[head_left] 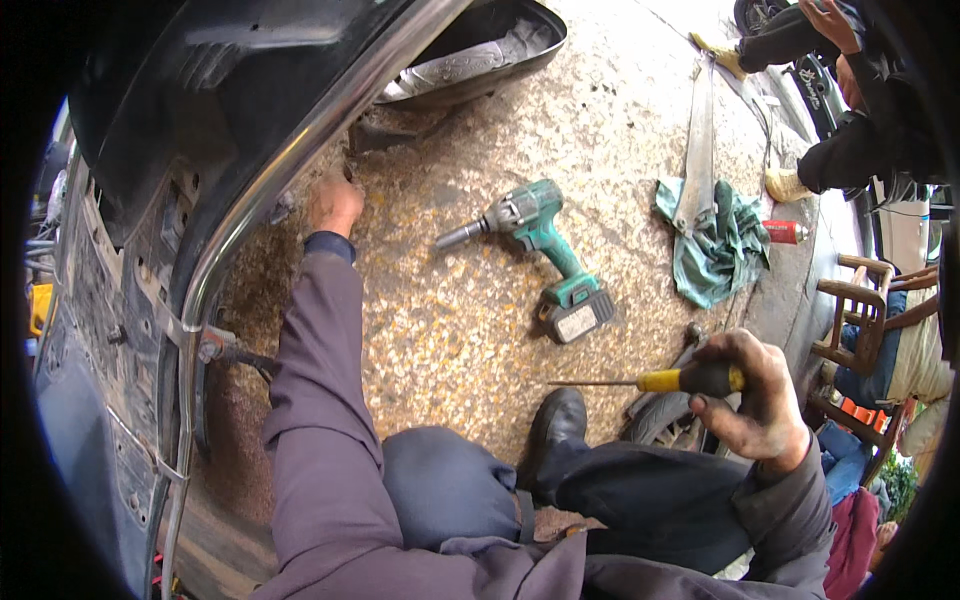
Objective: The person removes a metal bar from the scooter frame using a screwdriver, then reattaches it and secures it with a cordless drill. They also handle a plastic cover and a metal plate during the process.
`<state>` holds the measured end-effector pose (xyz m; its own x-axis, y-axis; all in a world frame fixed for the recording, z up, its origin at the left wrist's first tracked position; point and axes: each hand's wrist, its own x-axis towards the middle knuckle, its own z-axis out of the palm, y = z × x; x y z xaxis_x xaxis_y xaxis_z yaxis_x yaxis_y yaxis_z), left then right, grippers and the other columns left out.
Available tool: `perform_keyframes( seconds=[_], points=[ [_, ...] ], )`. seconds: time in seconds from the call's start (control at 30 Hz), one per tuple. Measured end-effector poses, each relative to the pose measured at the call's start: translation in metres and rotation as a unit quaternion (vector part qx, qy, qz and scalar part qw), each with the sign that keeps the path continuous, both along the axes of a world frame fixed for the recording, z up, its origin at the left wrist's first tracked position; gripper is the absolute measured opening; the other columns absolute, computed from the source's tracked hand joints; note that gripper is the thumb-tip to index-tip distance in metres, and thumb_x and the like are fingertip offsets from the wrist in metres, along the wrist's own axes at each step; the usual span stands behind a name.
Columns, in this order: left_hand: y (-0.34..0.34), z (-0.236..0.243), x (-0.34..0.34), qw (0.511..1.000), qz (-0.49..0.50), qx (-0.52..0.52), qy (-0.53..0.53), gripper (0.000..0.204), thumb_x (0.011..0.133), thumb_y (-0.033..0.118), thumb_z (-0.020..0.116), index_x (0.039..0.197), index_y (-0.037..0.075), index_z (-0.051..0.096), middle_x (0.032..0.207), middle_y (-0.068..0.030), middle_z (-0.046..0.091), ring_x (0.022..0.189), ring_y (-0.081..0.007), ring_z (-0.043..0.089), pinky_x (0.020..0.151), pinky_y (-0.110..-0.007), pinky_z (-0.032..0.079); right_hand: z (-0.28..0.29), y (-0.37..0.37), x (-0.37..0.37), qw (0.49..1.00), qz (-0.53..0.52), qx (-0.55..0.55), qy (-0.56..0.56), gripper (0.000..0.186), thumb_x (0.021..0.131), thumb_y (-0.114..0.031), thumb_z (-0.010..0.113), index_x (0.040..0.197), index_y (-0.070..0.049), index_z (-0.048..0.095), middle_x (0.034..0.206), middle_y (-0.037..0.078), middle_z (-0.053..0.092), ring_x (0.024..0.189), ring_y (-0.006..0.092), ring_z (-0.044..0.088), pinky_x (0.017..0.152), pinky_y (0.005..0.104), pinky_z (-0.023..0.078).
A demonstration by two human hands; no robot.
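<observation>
My left hand (336, 203) reaches down beside the dark vehicle body (140, 110) with its chrome tube (250, 192), fingers curled on something in shadow that I cannot make out, below a black plastic housing (445, 95). In my right hand (745, 395) is a screwdriver (672, 380) with a yellow and black handle, held level, its tip pointing left. A green cordless impact wrench (540, 230) with a socket fitted lies on the speckled ground between my hands.
A long metal piece (697, 150) rests on a green rag (720, 255), beside a red spray can (785, 232). A wheel (670, 430) lies by my boot (560, 425). Other people's legs (830, 150) are at the upper right, and seated people and a wooden chair (855, 285) are at the right.
</observation>
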<state>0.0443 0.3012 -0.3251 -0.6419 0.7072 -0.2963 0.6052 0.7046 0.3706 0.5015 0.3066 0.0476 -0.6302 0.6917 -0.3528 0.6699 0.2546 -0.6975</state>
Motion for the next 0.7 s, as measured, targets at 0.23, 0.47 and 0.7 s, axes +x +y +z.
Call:
perform_keyframes(
  seconds=[0.23,0.47,0.7],
  points=[
    [-0.058,0.119,0.081,0.956,-0.049,0.209,-0.2,0.01,0.081,0.01,0.066,0.09,0.006,0.066,0.084,-0.0123,0.071,0.08,-0.0251,0.068,0.072,-0.038,0.053,0.005,0.022,-0.033,0.996,0.037,0.013,0.085,0.033,0.071,0.0,0.07,0.101,0.002,0.058,0.086,0.014,0.064,0.08,0.0268,0.067,0.073,0.0326,0.051],
    [-0.127,0.317,0.106,0.881,-0.058,0.413,-0.221,0.008,0.083,0.003,0.065,0.091,0.002,0.066,0.078,-0.007,0.068,0.072,-0.0131,0.063,0.067,-0.029,0.053,0.035,0.023,-0.078,0.981,0.109,0.077,0.14,0.034,0.074,-0.001,0.071,0.105,0.002,0.058,0.084,0.017,0.062,0.075,0.0323,0.065,0.069,0.0353,0.051],
    [-0.117,0.35,0.012,0.919,0.104,0.355,-0.134,0.011,0.082,0.007,0.069,0.089,-0.001,0.069,0.072,-0.008,0.067,0.066,-0.0131,0.061,0.063,-0.029,0.048,0.049,-0.02,-0.096,0.961,0.132,0.11,0.216,0.035,0.073,-0.004,0.072,0.105,0.0,0.06,0.085,0.018,0.065,0.077,0.0329,0.067,0.07,0.0365,0.052]
  ],
)
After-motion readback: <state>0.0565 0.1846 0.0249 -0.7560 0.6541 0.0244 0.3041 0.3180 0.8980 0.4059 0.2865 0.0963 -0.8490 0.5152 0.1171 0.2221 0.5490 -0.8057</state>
